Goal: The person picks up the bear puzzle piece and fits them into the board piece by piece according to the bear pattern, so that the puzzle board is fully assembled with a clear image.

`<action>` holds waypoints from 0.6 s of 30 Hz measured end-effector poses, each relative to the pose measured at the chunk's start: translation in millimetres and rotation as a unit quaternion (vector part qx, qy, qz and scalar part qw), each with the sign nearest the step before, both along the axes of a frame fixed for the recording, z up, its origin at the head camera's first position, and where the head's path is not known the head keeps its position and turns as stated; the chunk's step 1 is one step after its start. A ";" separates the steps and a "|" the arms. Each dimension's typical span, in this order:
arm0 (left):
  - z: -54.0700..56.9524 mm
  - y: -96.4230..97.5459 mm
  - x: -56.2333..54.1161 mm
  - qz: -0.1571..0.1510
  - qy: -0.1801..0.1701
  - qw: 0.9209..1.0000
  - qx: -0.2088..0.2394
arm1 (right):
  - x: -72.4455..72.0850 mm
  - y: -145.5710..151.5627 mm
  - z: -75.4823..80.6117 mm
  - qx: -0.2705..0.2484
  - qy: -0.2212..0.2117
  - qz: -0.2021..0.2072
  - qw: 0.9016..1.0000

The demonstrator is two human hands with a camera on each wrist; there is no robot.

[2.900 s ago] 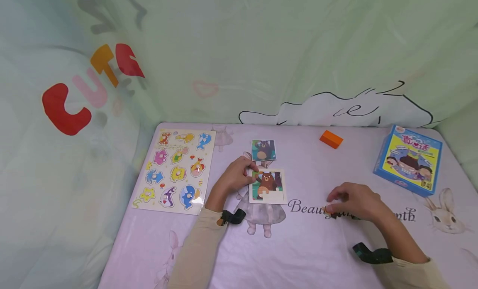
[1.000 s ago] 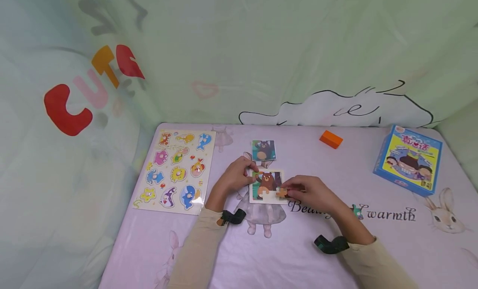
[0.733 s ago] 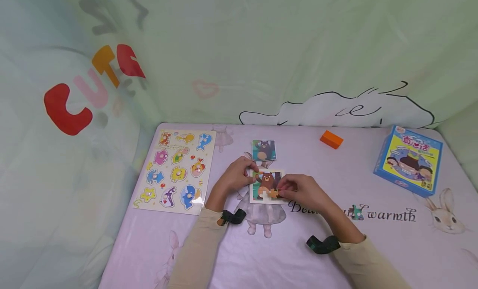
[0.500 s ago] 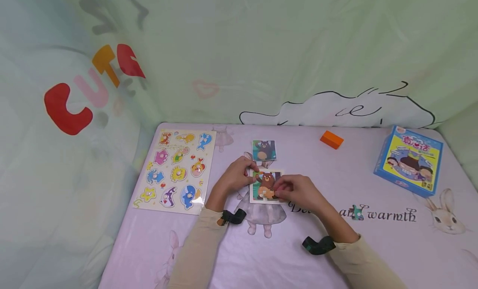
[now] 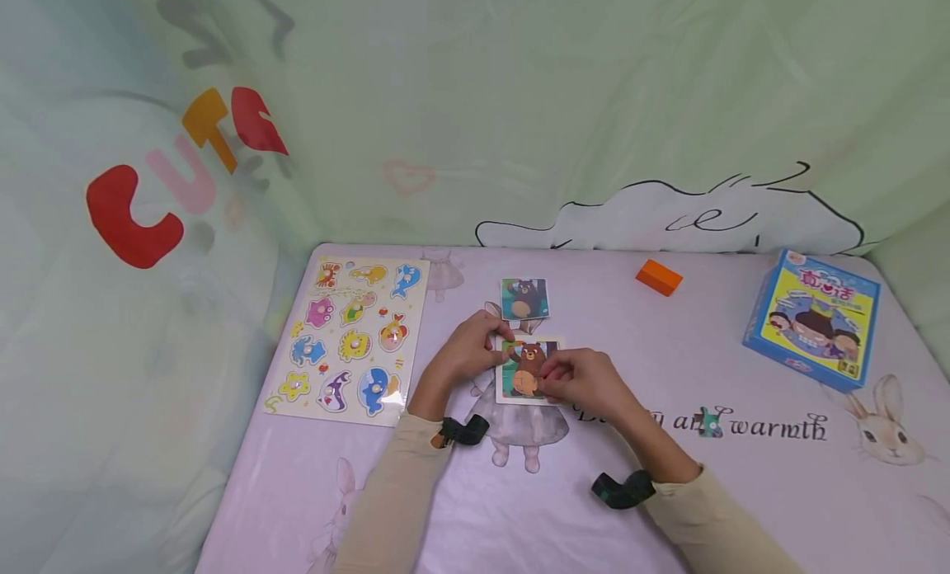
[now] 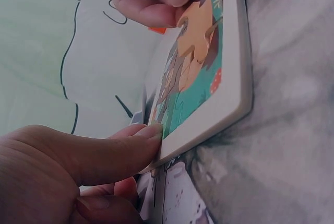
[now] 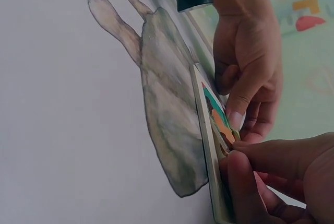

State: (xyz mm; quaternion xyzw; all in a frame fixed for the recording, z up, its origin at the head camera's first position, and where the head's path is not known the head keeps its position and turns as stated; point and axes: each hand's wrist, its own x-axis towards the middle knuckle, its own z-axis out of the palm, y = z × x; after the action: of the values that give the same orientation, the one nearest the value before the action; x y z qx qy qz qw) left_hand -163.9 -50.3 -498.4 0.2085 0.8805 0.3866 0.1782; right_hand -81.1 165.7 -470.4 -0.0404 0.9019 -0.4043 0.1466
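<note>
A small jigsaw board [image 6: 239,51] with a pale frame and a brown bear picture lies mid-table. My left hand [image 5: 467,350] pinches its left edge, the thumb on the frame's top in the left wrist view. Over the lower part of the picture, my right hand [image 5: 590,380] pinches a jigsaw piece [image 6: 197,28] with the bear's orange belly on it. That piece sits slightly raised and tilted over the board in the left wrist view. The right fingers hide the board's lower right corner. Another jigsaw piece [image 5: 710,423], green and brown, lies on the table to the right.
Just behind the board lies a matching bear picture card [image 5: 524,299]. A sea-animal peg puzzle [image 5: 345,343] lies at the left. Farther back are an orange block [image 5: 658,278] and, at the right, a blue box [image 5: 812,320]. Curtain-like cloth [image 5: 594,104] rises behind the table.
My right hand has picked up the orange and brown jigsaw piece from the table, brought it left to the board and shifted it left over the lower part. The left hand has stayed put.
</note>
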 end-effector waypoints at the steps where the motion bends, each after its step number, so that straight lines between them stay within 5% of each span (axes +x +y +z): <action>1: 0.4 0.0 0.3 0.001 -0.001 1.000 0.001 | 0.1 -1.2 0.2 0.002 0.000 -0.003 1.000; 18: 0.4 0.2 0.6 -0.005 0.003 1.000 0.004 | -7.5 -1.0 0.1 0.073 0.018 -0.015 0.997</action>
State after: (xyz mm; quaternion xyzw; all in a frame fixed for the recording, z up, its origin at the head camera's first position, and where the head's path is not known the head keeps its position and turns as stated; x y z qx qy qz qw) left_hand -163.3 -50.1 -498.0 0.2143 0.8785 0.3887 0.1767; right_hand -88.6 164.7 -470.4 -0.0240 0.9320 -0.3388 0.1266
